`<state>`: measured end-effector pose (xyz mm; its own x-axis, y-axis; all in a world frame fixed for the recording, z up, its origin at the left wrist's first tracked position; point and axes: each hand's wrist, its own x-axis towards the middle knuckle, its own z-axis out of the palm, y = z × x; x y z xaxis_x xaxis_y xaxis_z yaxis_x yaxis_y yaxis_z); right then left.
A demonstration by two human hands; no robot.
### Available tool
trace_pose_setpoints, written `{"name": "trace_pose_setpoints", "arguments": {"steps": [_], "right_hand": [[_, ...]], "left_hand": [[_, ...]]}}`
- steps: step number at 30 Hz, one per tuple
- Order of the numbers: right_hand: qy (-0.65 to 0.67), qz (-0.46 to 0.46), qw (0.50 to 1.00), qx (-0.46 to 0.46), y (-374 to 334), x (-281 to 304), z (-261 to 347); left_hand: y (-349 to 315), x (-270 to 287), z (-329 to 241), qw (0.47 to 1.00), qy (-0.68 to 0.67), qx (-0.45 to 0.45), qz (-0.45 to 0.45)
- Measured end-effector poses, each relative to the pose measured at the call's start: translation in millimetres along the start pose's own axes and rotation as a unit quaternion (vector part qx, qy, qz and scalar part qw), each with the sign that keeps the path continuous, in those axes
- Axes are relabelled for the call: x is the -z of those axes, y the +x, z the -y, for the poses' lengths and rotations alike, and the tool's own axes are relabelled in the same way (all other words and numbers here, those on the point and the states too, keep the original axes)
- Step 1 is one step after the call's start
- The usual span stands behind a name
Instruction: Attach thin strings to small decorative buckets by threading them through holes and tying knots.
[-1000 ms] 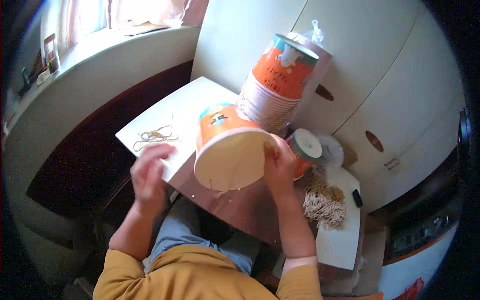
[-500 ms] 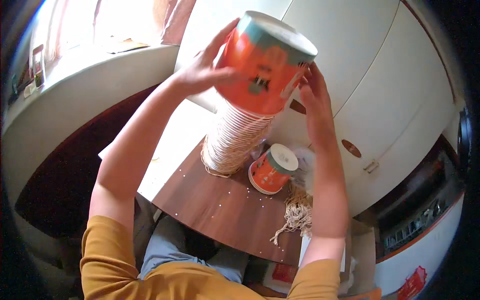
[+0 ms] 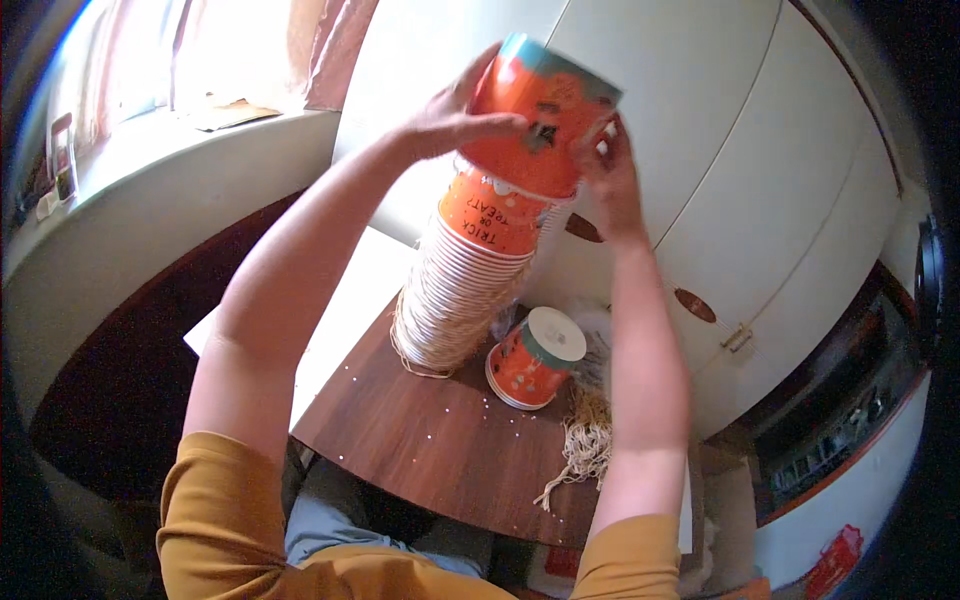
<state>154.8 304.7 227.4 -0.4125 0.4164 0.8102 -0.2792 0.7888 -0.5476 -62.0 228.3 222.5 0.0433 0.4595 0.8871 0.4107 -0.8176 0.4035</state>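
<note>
An orange paper bucket with a teal band is upside down between my two hands at the top of the view. My left hand grips its left side, thumb across the front. The fingers of my right hand press its right side. Just below, the orange wall of another bucket shows, its upper end hidden inside the held one. It tops a tall leaning stack of nested buckets, seen mostly as white rims, with thin cord loops about its side and base.
Right of the stack, a shorter orange bucket pile stands upside down on the brown table. A bundle of cream cords lies by my right forearm. Small white bits dot the tabletop. White cabinet doors rise behind.
The held bucket has risen relative to the stack, baring the orange wall of the bucket beneath. Both hands stay on it. The view has shifted slightly.
</note>
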Motion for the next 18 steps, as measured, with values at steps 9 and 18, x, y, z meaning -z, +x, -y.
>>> {"name": "trace_pose_setpoints", "arguments": {"steps": [9, 18], "right_hand": [[-0.083, 0.036, 0.994, -0.066, -26.4, -1.7, -100.5], [-0.218, -0.167, 0.955, 0.110, -125.1, 33.4, 100.5]], "left_hand": [[-34.9, -33.3, 91.4, 0.985, 0.087, 0.132, -0.068], [-83.8, -11.3, 87.6, 0.947, 0.218, 0.235, -0.038]]}}
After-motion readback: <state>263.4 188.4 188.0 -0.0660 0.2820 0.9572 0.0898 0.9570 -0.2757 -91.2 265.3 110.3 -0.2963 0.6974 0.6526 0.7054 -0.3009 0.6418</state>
